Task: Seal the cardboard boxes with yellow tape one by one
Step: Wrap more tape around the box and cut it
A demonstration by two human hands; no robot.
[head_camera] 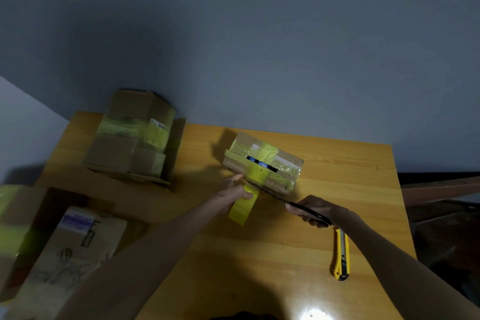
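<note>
My left hand (233, 191) is curled round the roll of yellow tape (242, 206) just below the middle of the frame, thumb over its top, and a short strip runs from the roll up onto the near face of the small box (262, 163) lying at centre on the table (259, 254). My right hand (317, 212), lower and to the right, grips the handles of the black scissors (298, 206), whose blades reach up and left towards that strip, close under the box's near edge. Whether the blades are already biting the tape I cannot tell. This small box already wears yellow bands across its top and front, so I judge it nearly sealed, with only the cut and a press-down of the loose end left. The bigger box (132, 138) in the upper left carries a wide band of tape round its middle and looks done. The box with the purple label (72, 249) in the lower left shows no yellow tape on the face I can see, so I take it as still waiting. A yellow utility knife (340, 254) lies unused on the table, below my right hand
</note>
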